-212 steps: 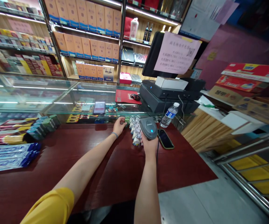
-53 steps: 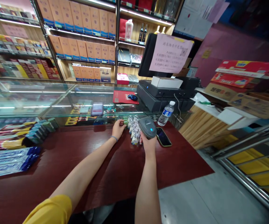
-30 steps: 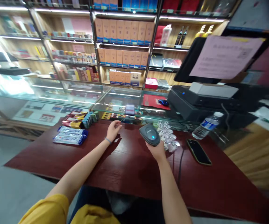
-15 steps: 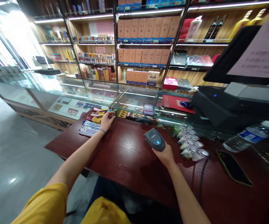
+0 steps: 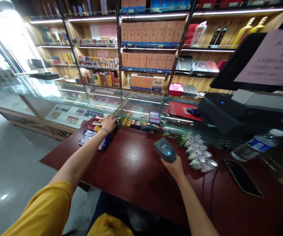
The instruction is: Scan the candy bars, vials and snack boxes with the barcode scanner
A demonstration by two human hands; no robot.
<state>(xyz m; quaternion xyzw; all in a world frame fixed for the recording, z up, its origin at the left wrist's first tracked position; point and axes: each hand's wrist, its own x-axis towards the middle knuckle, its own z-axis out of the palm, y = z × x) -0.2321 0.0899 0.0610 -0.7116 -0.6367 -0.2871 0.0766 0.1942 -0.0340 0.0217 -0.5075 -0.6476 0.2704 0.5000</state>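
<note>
A black handheld barcode scanner [image 5: 165,149] with a lit blue light is gripped in my right hand [image 5: 174,166], held above the middle of the dark red tabletop. My left hand [image 5: 109,123] is at the far left part of the tabletop, its fingers curled down beside a small green box [image 5: 118,121]. What those fingers hold, if anything, is hidden. Red and yellow packets [image 5: 94,124] lie just left of that hand. Blue and white packets [image 5: 85,137] are under and beside my wrist, with one dark blue packet [image 5: 104,143] on the right side of the forearm.
Several small silver-topped containers [image 5: 200,152] stand in rows to the right. Beyond them are a phone [image 5: 243,177], a water bottle [image 5: 258,144] and a black monitor [image 5: 244,62]. A glass display counter [image 5: 141,101] borders the far edge. The scanner's cable [image 5: 212,193] crosses the tabletop.
My left hand has moved left, from the small boxes toward the packets. A dark blue packet now shows right of my forearm. The scanner stays in my right hand, nearly unmoved.
</note>
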